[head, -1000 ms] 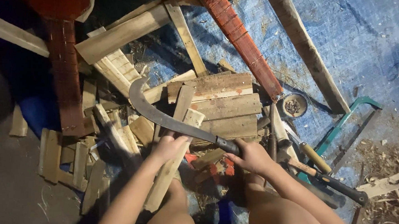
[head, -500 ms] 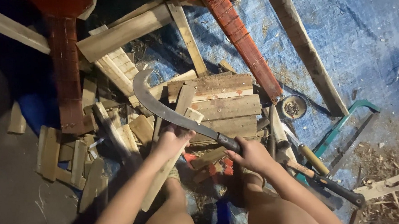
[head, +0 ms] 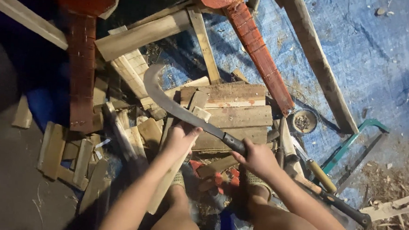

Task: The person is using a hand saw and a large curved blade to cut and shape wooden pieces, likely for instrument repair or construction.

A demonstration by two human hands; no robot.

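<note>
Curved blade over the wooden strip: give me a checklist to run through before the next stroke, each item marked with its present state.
1. Right hand closed on the curved blade handle: ok.
2. Left hand grips the wooden strip: ok.
3. Left fingers clear of the blade: not ok, they lie just under it.
4. Strip's lower end braced: cannot tell, hidden by the arm.
5. Knees outside the swing path: cannot tell.
6. Green-framed saw lies apart from the hands: ok.

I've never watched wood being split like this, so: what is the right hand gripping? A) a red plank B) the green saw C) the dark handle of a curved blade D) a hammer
C: the right hand is closed round the dark handle of the curved blade, which crosses over the wooden strip under the left hand.
</note>
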